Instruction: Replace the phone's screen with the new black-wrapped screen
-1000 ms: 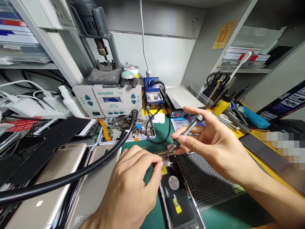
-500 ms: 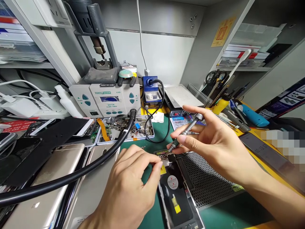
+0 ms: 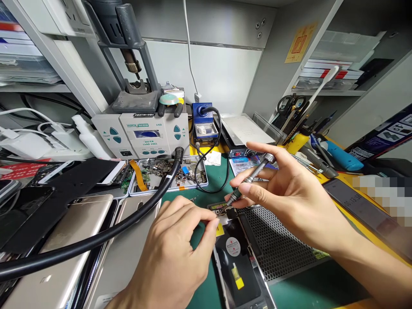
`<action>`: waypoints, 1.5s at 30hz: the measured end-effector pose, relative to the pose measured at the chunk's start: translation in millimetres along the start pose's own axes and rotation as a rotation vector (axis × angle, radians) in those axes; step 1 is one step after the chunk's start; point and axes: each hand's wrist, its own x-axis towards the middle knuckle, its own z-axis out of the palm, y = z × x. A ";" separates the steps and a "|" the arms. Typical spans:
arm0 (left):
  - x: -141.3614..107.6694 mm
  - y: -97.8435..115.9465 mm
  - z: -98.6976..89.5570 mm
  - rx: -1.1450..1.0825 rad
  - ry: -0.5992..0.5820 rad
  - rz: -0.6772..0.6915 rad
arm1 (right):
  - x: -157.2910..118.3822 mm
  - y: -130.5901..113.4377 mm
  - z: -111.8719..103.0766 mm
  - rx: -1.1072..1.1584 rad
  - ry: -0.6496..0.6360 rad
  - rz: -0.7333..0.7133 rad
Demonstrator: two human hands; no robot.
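Note:
An opened phone [image 3: 236, 262] lies on the green mat, its inside facing up, with a round white sticker and yellow tabs on its black battery. In my right hand [image 3: 283, 189] is a slim grey screwdriver [image 3: 247, 182], held at a slant between thumb and fingers, the index finger on its cap. Its tip points down at the phone's upper end. My left hand [image 3: 180, 244] is closed in a pinch at the phone's upper left edge, close to the screwdriver tip. Whatever lies between thumb and forefinger is hidden or too small to name.
A perforated dark mat [image 3: 280, 244] lies right of the phone. A thick black hose [image 3: 128, 229] crosses the left side over several phones [image 3: 61, 253]. Behind are a tray of circuit boards [image 3: 199, 165], a hot-air station [image 3: 144, 135] and a soldering-iron stand [image 3: 204, 124].

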 end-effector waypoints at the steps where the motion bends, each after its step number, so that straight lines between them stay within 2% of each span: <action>1: -0.1 -0.2 0.1 0.002 -0.003 -0.002 | -0.2 0.1 0.1 -0.004 0.001 0.000; 33: -0.4 -1.5 0.4 0.064 -0.014 -0.023 | -0.5 1.1 -1.8 -0.035 -0.007 -0.038; 39: -3.6 -2.6 -0.2 0.207 -0.157 0.103 | 0.2 0.9 -10.2 -0.268 -0.036 -0.122; 45: -5.3 -0.1 2.1 0.298 -0.193 0.145 | -5.2 2.0 -0.7 -0.544 -0.095 -0.208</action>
